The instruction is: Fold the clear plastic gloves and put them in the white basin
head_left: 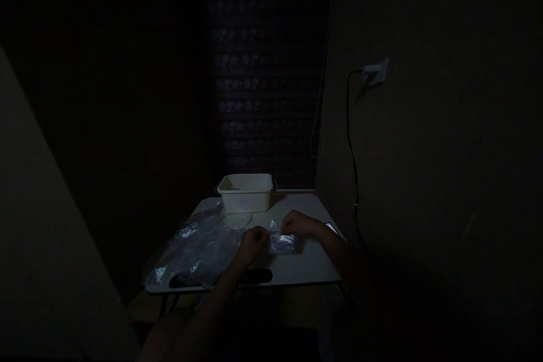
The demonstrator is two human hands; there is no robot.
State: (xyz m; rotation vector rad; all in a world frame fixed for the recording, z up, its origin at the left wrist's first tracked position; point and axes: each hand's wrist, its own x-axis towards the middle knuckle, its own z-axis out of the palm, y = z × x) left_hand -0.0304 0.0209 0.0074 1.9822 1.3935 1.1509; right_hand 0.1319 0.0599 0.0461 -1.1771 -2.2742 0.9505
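Note:
A small clear plastic bag (281, 244) is stretched between my two hands, just above the white folding table. My left hand (253, 242) pinches its left edge, fingers closed. At its upper right, my right hand (297, 223) grips it with bent fingers pressed together. Whether anything lies inside the bag is too dark to tell. Left of my hands spreads a heap of clear plastic (203, 246), crumpled and shiny, reaching the table's front left corner.
Behind the hands stands a cream plastic tub (246, 201) with a small label. A lit phone-like screen (331, 228) lies at the right edge of the table (297, 267). On the right wall, a plug (371, 69) has a black cable (352, 147) hanging down.

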